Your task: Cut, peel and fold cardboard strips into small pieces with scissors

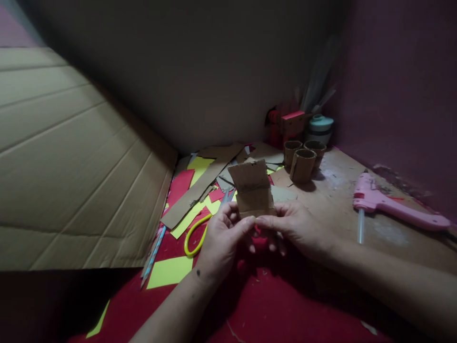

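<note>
A small piece of brown cardboard (252,183) with a crease across its middle stands up between my two hands. My left hand (224,233) pinches its lower left edge, thumb toward me. On the lower right, my right hand (293,226) grips the same piece, and the two thumb tips nearly meet at the bottom. Close by my left hand lie scissors with a yellow handle (189,243), their blades partly hidden by the hand and paper scraps. A long cardboard strip (200,190) lies slantwise beyond the scissors.
A pink glue gun (396,205) with a clear glue stick rests at the right. Behind are several cardboard cups (303,166) and a teal-lidded container (320,125). A large cardboard panel (78,166) leans at the left. Yellow paper (170,272) and a striped pencil (155,255) lie front left.
</note>
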